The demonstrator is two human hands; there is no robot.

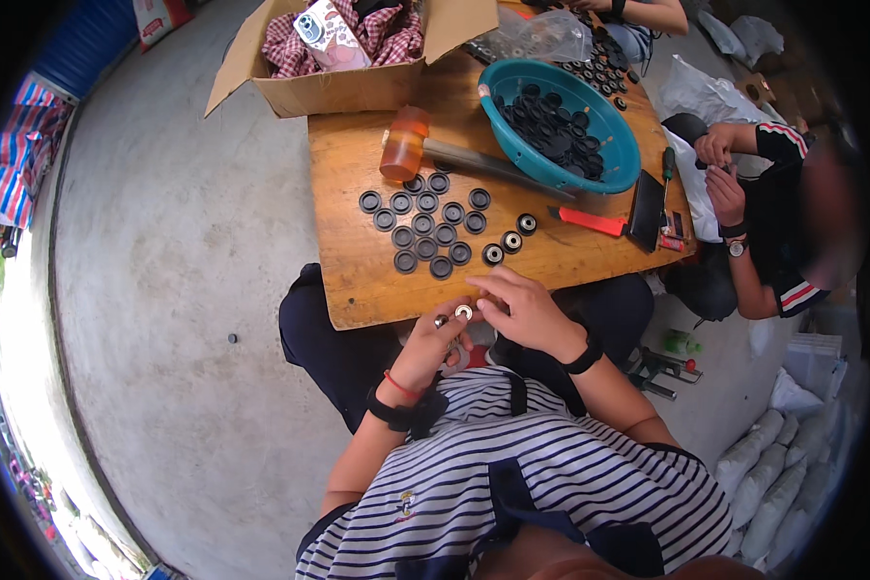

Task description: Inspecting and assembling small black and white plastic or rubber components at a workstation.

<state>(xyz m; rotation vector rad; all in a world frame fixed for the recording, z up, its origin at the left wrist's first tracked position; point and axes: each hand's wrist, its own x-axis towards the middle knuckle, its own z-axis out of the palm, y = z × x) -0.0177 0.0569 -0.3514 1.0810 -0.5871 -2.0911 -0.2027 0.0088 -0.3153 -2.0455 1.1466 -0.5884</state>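
In front of the table's near edge, my left hand (423, 353) is closed, pinching a small shiny bearing (464, 312) at its fingertips. Another small metal piece shows between its fingers, too small to name. My right hand (530, 311) is just right of the bearing, its fingers bent but apart, with nothing visible in them. Whether its thumb touches the bearing is hard to tell. Beyond my hands lie several black round wheel-like discs (422, 224) in a loose cluster. Right of them sit three black discs with metal centers (510, 242).
On the wooden table (358, 290) lie a mallet (406, 145) with an orange head, a red-handled cutter (592, 222) and a green-handled screwdriver (667, 179). A teal basin (609, 126) holds black discs. An open cardboard box (343, 95) stands behind. A co-worker (783, 184) sits at right.
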